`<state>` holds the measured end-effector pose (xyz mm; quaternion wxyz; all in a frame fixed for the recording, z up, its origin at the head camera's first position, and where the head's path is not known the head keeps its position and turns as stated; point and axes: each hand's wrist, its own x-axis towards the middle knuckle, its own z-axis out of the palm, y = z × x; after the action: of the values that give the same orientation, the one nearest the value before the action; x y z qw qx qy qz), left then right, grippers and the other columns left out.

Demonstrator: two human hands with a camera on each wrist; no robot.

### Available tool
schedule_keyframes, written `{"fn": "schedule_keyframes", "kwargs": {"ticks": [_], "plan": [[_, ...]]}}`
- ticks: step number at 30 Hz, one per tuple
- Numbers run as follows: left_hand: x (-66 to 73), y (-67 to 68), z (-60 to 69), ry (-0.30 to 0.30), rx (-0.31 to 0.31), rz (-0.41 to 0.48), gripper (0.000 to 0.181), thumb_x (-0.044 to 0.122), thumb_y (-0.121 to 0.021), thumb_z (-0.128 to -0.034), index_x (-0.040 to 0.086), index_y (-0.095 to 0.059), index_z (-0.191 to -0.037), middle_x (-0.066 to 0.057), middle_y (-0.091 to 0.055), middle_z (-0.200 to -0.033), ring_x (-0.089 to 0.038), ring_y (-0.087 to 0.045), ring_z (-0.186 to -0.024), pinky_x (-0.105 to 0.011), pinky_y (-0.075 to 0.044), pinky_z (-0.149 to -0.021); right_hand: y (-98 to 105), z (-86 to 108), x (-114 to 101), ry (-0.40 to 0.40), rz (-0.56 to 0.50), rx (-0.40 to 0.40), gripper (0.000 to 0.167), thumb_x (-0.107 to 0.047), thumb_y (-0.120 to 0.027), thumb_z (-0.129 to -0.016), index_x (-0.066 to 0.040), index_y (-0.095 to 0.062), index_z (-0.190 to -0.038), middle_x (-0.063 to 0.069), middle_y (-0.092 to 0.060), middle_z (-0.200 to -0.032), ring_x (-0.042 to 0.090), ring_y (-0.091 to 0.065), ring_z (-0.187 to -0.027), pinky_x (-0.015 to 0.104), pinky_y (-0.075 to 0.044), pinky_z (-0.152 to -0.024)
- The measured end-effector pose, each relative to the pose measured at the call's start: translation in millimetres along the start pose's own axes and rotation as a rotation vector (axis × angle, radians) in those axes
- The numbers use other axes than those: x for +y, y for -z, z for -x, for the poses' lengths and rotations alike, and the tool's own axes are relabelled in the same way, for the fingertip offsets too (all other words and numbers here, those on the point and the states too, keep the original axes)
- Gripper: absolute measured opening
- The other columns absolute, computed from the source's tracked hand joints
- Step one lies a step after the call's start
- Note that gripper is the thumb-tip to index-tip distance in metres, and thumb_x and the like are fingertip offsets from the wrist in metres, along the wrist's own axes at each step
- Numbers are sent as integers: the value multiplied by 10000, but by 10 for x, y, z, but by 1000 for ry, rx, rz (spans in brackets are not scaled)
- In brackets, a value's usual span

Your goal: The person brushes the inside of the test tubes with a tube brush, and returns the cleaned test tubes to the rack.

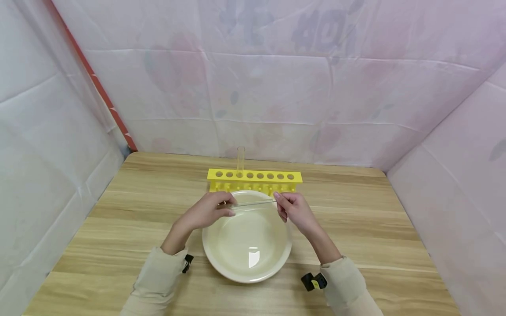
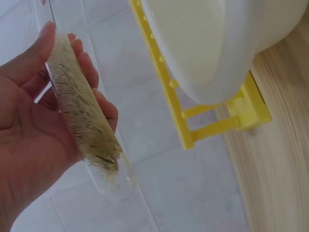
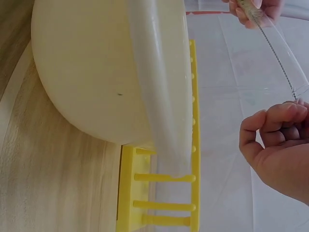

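The left hand (image 1: pixel 209 208) grips a clear, round-bottomed test tube (image 2: pixel 113 188) around a bristly brush (image 2: pixel 84 104); the right hand (image 1: pixel 295 210) pinches the brush's twisted-wire handle (image 3: pixel 277 55), above the far part of a glossy, round cream basin (image 1: pixel 245 245).

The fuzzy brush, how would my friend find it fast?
Find the big cream basin on the table, then the left hand above its rim. That hand holds a clear tube with the brush inside. Its shaggy bristles set it apart from the smooth tube.
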<state>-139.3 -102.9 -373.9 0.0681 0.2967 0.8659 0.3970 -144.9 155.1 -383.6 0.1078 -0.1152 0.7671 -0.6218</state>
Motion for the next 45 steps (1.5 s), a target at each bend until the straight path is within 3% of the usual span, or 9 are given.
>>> {"fn": "schedule_keyframes", "kwargs": {"ticks": [7,15,20,25,30,34,37,42,45], "plan": [[21,9,-1,19,21,-11,154,58,-654,-830,1,-626,-970,-91,-620,-906,-148,-528,-778,-289,-459,-694,17,7,-5,-51,28,-59,563,-310,-430,-975,118,-472,-611,77,-420,-471,170,-417,-427,336,-364,-534],[21,8,-6,24,7,7,147,51,-653,-830,1,-619,-964,-75,-611,-892,-155,-516,-766,-280,-454,-675,46,-37,50,77,58,-117,469,-160,-421,-983,57,-458,-569,60,-392,-454,184,-361,-393,269,-298,-432],[-27,6,1,20,-16,59,128,45,-642,-838,12,-619,-959,-31,-601,-864,-158,-531,-781,-275,-462,-687,49,-42,55,103,58,-110,443,-128,-427,-978,41,-447,-569,31,-374,-459,160,-338,-389,224,-273,-414],[-45,-9,15,17,-12,51,111,49,-646,-836,39,-620,-943,16,-583,-835,-144,-517,-764,-270,-458,-680,19,-34,22,10,-105,-121,462,-116,-434,-973,72,-364,-557,-3,-296,-435,101,-267,-374,224,-259,-420],[-5,-23,1,15,14,-23,143,61,-660,-825,22,-626,-958,-20,-607,-860,-140,-524,-771,-281,-461,-695,16,-24,-36,-129,-308,-133,474,-99,-411,-976,-13,-310,-520,-46,-239,-411,85,-199,-350,251,-293,-468],[0,-28,5,6,17,-46,154,75,-659,-827,14,-626,-965,-17,-609,-868,-138,-530,-775,-281,-464,-699,28,-20,-60,-163,-347,-146,475,-101,-394,-980,-49,-311,-516,-58,-243,-406,75,-209,-335,259,-312,-478],[-8,-25,14,-4,12,-33,153,76,-656,-830,12,-625,-966,-9,-605,-867,-135,-530,-780,-277,-467,-703,40,-17,-35,-97,-282,-156,475,-124,-404,-983,-29,-316,-526,-40,-255,-417,91,-231,-350,250,-313,-477],[0,12,22,-11,-14,21,144,68,-644,-839,14,-622,-971,3,-593,-864,-142,-526,-788,-271,-466,-704,90,-20,49,141,-38,-169,471,-114,-398,-986,19,-350,-537,60,-307,-434,200,-303,-376,253,-285,-414],[3,26,22,-11,-28,35,145,69,-639,-844,14,-621,-977,12,-586,-861,-145,-522,-782,-267,-461,-693,109,-24,70,215,34,-169,462,-82,-385,-986,28,-367,-537,118,-335,-447,240,-327,-385,269,-291,-401]]}}
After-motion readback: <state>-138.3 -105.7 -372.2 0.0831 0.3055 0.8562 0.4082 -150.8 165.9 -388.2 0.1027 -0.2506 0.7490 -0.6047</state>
